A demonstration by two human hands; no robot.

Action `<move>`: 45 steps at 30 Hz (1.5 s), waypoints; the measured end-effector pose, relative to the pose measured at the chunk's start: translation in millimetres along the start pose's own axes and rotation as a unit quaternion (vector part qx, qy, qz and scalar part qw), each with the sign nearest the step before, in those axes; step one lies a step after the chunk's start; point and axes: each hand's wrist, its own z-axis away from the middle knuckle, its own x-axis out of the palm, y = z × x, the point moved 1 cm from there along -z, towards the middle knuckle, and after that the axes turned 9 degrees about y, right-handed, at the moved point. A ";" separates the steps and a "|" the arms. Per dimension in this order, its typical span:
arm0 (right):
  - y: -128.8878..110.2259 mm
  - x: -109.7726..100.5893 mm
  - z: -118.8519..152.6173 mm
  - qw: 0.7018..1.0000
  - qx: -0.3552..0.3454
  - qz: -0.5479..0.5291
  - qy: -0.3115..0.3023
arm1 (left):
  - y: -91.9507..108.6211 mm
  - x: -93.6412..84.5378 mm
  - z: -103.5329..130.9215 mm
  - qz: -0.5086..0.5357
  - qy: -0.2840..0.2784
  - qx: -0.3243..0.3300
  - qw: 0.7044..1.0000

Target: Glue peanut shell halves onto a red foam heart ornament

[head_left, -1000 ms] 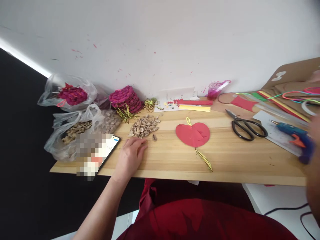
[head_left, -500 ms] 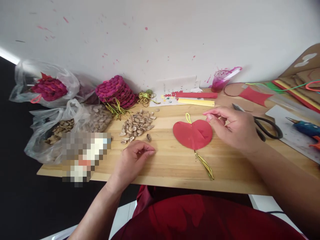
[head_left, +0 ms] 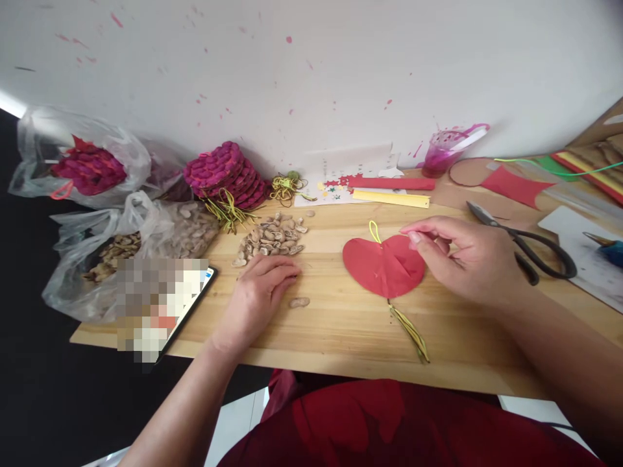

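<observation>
My left hand (head_left: pixel 263 285) rests on the table beside the pile of peanut shells (head_left: pixel 272 237), fingers curled together; whatever is under its fingertips is hidden. Just below those fingertips, one peanut shell (head_left: pixel 299 302) lies on the wood. A red paper heart (head_left: pixel 382 266) lies flat, with a yellow cord loop (head_left: pixel 374 230) on top and a yellow-green tassel (head_left: pixel 411 334) below. My right hand (head_left: pixel 460 256) hovers over the heart's upper right edge, thumb and index finger pinched; I cannot make out anything between them. Scissors (head_left: pixel 520 243) lie partly behind it.
Plastic bags of shells (head_left: pixel 104 272) and a phone (head_left: pixel 187 305) occupy the left side. Behind stand stacked purple shell pieces (head_left: pixel 226 175), red and yellow strips (head_left: pixel 392 197) and a stained cup (head_left: pixel 442 152). A glue gun (head_left: pixel 608 250) sits far right.
My left hand has moved up toward the pile, and a peanut shell now lies where its fingertips were. My right hand has shifted slightly over the heart's edge. The view has turned a little.
</observation>
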 end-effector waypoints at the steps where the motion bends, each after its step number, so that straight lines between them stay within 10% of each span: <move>1: -0.1 0.1 -0.1 1.000 0.003 0.001 -0.005 | 0.5 0.3 -1.3 0.004 0.000 -0.008 1.000; 8: -2.4 1.8 -0.5 0.999 0.031 0.001 -0.031 | 2.2 5.7 -3.0 0.102 -0.103 -0.153 0.978; 14: 1.2 2.2 0.3 0.999 0.028 0.003 -0.036 | -6.9 17.1 -4.3 0.144 -0.084 -0.261 0.951; 29: 1.8 2.0 -0.5 0.999 0.023 0.002 -0.027 | -6.4 -3.3 -20.9 0.017 0.066 -0.099 0.993; 38: 0.1 1.4 -0.5 0.999 0.028 -0.013 -0.037 | -9.5 21.5 -36.1 -0.118 0.021 0.048 0.992; 42: -1.2 1.7 -0.5 0.999 0.024 -0.028 -0.040 | -6.3 20.7 -37.9 0.039 0.027 -0.106 0.993; 45: -3.4 1.8 -0.8 0.998 0.022 -0.039 -0.040 | 2.6 17.6 -41.4 0.293 0.018 -0.289 0.911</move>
